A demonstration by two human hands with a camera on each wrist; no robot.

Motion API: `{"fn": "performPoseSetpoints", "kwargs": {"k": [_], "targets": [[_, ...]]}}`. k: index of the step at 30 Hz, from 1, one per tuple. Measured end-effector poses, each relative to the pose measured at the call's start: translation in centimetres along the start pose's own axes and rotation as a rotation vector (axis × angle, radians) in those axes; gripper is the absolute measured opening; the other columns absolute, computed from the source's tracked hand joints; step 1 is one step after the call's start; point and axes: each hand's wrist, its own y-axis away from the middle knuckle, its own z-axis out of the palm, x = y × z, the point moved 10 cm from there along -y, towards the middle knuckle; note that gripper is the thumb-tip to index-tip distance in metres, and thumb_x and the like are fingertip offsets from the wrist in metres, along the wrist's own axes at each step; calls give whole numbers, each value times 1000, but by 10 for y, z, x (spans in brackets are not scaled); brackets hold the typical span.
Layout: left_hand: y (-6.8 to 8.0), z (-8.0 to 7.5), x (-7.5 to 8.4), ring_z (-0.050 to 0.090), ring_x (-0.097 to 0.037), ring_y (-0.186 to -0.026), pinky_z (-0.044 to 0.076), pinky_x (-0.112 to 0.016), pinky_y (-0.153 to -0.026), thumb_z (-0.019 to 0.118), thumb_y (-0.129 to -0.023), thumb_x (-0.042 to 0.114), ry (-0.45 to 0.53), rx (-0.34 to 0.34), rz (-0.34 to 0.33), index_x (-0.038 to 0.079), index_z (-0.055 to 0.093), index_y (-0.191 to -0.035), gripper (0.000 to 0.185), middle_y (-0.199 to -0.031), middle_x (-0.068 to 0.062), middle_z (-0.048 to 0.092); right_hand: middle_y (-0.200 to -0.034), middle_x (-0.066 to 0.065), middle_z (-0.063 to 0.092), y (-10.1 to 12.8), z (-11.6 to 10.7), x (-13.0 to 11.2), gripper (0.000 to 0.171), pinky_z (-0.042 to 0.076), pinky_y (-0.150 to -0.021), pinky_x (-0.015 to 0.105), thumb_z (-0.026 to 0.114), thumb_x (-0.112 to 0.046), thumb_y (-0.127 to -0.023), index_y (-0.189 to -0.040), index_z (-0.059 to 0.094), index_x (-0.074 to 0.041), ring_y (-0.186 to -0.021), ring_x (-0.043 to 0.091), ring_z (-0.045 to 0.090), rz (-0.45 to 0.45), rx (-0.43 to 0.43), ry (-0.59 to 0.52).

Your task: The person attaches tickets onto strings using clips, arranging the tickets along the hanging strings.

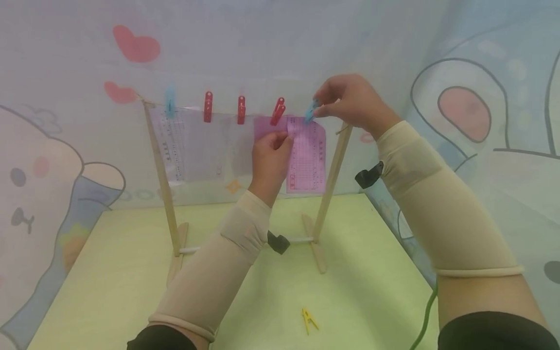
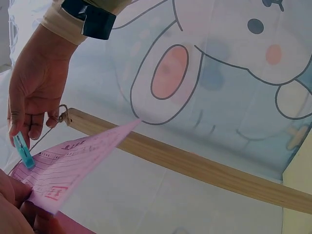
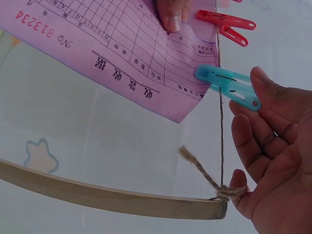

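A pink printed receipt slip [image 1: 308,163] hangs at the right end of a thin string [image 3: 222,141]. My left hand [image 1: 270,163] pinches the slip near its upper left edge. At the slip's top, my right hand [image 1: 355,101] holds a light blue clothespin [image 3: 226,85] between thumb and fingers. That clothespin's jaws lie over the paper's edge at the string. Just to the left, a red clothespin [image 1: 277,112] sits on the string above another pink sheet [image 1: 264,127], partly hidden by my left hand.
Two more red clothespins [image 1: 208,107] and a blue one [image 1: 170,103] hold pale sheets [image 1: 201,146] farther left. Wooden posts [image 1: 334,182] carry the string above a yellow-green table [image 1: 372,291]. A yellow clothespin [image 1: 308,321] lies near the front. Behind hangs a cartoon-printed cloth [image 1: 245,43].
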Motion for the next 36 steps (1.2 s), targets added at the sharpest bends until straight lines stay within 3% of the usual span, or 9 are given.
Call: {"fn": "performPoseSetpoints", "kwargs": {"k": [9,14,19,23,27,30,32,34,36], "targets": [[0,-3,2,59,-12,-88,53,-25,-79,64,-96,29,-65,15,39,11,71,-109,23,-99,3,69,-110,-6,66,0,6,2,47,44,-97,41,74,-42,-86,-128,62,-25,-106,14,58,9,-68,35],[-1,-5,0,60,-13,-90,53,-25,-80,65,-95,30,-48,9,42,13,71,-109,23,-99,3,68,-112,-6,65,1,8,2,51,42,-100,43,73,-44,-86,-132,60,-27,-109,13,56,-18,-71,32],[1,-10,-2,58,-13,-91,54,-27,-79,65,-95,31,-73,2,68,16,71,-111,23,-99,4,67,-127,-6,63,2,8,4,59,41,-103,45,70,-49,-86,-140,54,-28,-119,15,53,-54,-43,46],[8,-22,2,59,-10,-89,52,-27,-78,66,-94,32,-136,25,180,18,71,-110,22,-99,7,67,-142,-8,52,11,1,11,63,36,-108,46,64,-53,-88,-144,48,-30,-131,15,44,-72,48,33],[27,-46,-1,61,-7,-83,52,-27,-74,69,-92,29,-188,84,283,17,71,-107,19,-97,8,69,-143,-3,51,39,-12,10,54,29,-113,39,66,-40,-91,-140,53,-22,-135,14,40,-204,296,-18],[51,-72,-14,62,-9,-78,53,-29,-67,71,-90,26,-228,136,318,15,73,-102,17,-93,7,70,-131,6,60,79,-15,7,45,35,-106,33,71,-23,-87,-128,62,-9,-124,20,49,-382,525,-73],[70,-91,-31,62,-10,-77,52,-30,-64,72,-90,26,-281,164,330,14,73,-99,15,-92,6,71,-120,11,65,109,-5,13,39,41,-95,30,72,-14,-83,-120,65,-2,-111,25,55,-455,609,-110],[90,-110,-57,64,-14,-80,52,-31,-65,71,-90,26,-351,176,313,14,73,-99,16,-94,5,71,-111,13,67,135,16,27,35,44,-85,28,73,-9,-82,-114,66,1,-100,26,58,-455,604,-141],[110,-130,-91,63,-17,-85,51,-34,-68,71,-90,29,-442,172,239,15,72,-101,18,-99,5,70,-107,11,66,158,48,49,32,46,-79,28,73,-9,-83,-113,66,0,-93,25,58,-390,528,-126]]}}
